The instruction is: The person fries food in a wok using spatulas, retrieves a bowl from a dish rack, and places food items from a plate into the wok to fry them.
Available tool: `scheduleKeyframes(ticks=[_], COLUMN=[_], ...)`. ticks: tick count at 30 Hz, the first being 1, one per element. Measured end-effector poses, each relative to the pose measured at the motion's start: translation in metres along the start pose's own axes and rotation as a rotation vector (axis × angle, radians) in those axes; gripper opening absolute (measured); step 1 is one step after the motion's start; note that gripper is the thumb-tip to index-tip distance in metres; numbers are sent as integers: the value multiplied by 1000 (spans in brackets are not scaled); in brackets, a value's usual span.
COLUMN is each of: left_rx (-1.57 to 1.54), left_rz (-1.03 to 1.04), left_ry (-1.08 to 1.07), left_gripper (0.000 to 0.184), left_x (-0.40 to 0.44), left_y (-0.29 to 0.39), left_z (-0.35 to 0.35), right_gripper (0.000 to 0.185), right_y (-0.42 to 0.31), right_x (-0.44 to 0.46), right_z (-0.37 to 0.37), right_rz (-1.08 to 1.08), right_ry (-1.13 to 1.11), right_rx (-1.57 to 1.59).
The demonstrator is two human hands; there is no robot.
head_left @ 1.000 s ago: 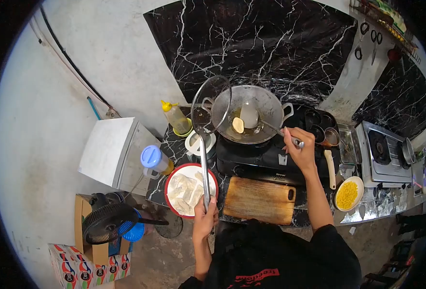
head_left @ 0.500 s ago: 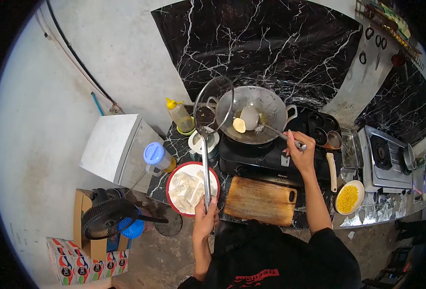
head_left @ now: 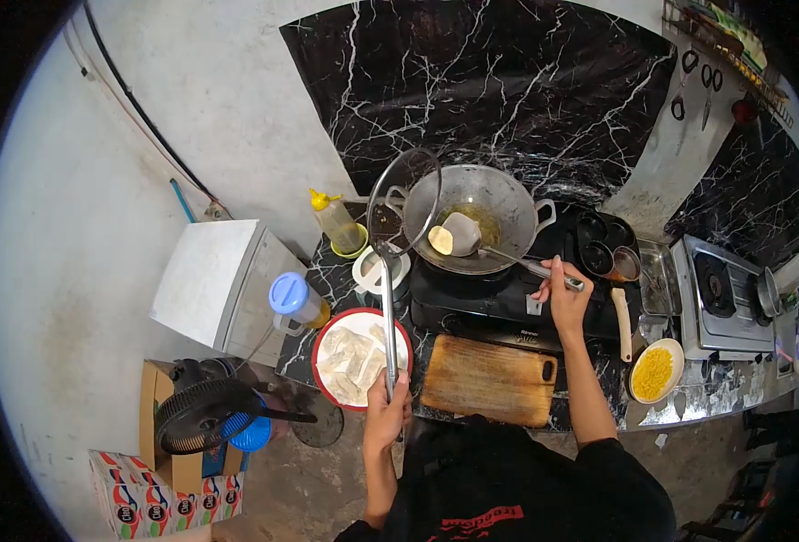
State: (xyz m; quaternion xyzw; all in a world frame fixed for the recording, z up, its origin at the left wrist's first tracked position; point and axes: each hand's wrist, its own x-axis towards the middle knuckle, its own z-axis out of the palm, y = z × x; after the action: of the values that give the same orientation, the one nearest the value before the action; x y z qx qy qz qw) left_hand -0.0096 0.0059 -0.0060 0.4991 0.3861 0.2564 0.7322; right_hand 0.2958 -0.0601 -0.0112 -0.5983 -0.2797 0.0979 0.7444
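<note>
The left hand (head_left: 388, 411) grips a strainer (head_left: 388, 298) beside the wok (head_left: 512, 194), apparently leaving room for the spatula (head_left: 463, 232) the right hand (head_left: 564, 298) pinches.

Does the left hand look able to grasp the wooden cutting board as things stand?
Probably not freely: the left hand is closed around the long-handled strainer, though the wooden cutting board lies close by, with nothing visible between them.
</note>
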Motion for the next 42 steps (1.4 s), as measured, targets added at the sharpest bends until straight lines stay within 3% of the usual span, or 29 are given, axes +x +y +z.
scheduleKeyframes(ticks=[7,9,18,42], left_rx=[9,36,52,23], left_rz=[-18,19,-17,-47], left_ry=[6,-6,-23,6], left_gripper=[21,20,18,18], left_x=[3,5,9,5], left_y=[3,1,0,3], left_z=[1,1,5,5], right_gripper=[22,14,9,10], right_y=[-10,-17,-41,-44], right_x=[1,1,9,4], right_z=[-9,-11,-17,-10], right_rz=[-69,-265,-635,-584], right_ry=[-39,-139,-351,-382], right_rx=[-111,-263,-569,-548])
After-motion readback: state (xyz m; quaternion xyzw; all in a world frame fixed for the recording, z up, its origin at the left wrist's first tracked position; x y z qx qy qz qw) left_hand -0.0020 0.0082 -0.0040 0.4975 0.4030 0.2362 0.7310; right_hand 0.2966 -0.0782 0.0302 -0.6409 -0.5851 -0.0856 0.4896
